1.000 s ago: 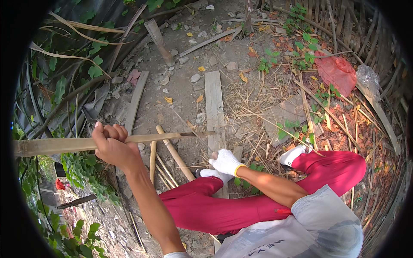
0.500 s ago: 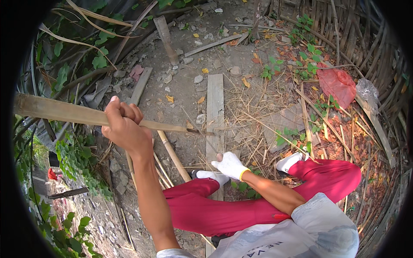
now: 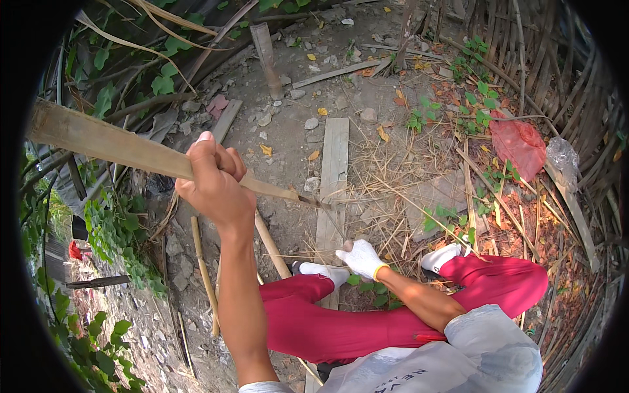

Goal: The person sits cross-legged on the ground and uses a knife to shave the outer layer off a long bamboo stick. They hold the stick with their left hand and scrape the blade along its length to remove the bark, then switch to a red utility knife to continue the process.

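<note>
While the person sits over bare dirt, the bare left hand [image 3: 219,173] has its fingers wrapped round a pale bamboo strip [image 3: 124,145], mid-length. Strip slants from upper left down to a narrow, dark-marked end above a weathered plank [image 3: 333,177] on the ground. Right hand [image 3: 362,260], white-gloved, fingers curled closed around a thin tool [image 3: 337,227], pointing up-left toward the strip's end; blurred, can't tell if they touch. From where I stand: white-socked foot [image 3: 325,272] by the plank, round pole [image 3: 270,242] nearby, red plastic bag [image 3: 517,147] off right.
</note>
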### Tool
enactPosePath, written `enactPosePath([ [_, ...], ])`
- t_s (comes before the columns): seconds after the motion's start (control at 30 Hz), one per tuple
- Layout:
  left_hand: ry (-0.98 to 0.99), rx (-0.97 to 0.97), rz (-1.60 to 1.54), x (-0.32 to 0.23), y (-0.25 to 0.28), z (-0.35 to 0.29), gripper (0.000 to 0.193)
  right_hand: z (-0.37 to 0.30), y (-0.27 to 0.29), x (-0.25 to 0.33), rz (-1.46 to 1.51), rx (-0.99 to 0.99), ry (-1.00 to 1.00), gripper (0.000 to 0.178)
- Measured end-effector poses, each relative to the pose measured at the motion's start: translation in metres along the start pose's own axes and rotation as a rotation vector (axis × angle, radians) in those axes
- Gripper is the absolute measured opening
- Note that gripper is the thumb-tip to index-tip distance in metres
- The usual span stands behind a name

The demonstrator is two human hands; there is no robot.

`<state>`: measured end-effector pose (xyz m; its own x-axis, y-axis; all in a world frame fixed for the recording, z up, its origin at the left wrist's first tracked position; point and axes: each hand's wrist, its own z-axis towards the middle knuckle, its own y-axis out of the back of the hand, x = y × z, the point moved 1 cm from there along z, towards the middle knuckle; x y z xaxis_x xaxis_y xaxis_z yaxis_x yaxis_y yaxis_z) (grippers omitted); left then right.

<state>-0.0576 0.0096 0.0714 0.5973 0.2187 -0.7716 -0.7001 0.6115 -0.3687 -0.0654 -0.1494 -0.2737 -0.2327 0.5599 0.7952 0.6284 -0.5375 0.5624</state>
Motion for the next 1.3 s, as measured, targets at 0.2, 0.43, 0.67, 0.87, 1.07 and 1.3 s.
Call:
enactPosePath([
  [0.2,0.012,0.070,-0.102,0.003,0.000,0.005,0.039,-0.005,0.000,0.008,0.149,-0.146,0.067,0.042],
  [0.43,-0.006,0.011,-0.034,0.004,0.002,0.013,0.039,0.000,-0.010,-0.039,0.028,0.253,-0.316,0.044],
  [0.67,0.003,0.044,-0.023,0.016,-0.016,0.013,0.039,-0.012,-0.007,-0.008,0.111,-0.149,0.070,0.046],
  [0.87,0.007,0.013,-0.028,0.007,-0.008,0.019,0.041,-0.010,-0.046,-0.111,0.243,0.305,-0.545,0.036],
  [1.07,-0.029,0.073,-0.061,0.011,-0.025,0.015,0.041,0.003,-0.016,-0.084,-0.136,-0.061,-0.067,0.052],
  [1.3,-0.033,0.012,-0.003,0.008,-0.007,0.020,0.040,-0.016,-0.027,-0.050,0.259,0.217,-0.555,0.042],
])
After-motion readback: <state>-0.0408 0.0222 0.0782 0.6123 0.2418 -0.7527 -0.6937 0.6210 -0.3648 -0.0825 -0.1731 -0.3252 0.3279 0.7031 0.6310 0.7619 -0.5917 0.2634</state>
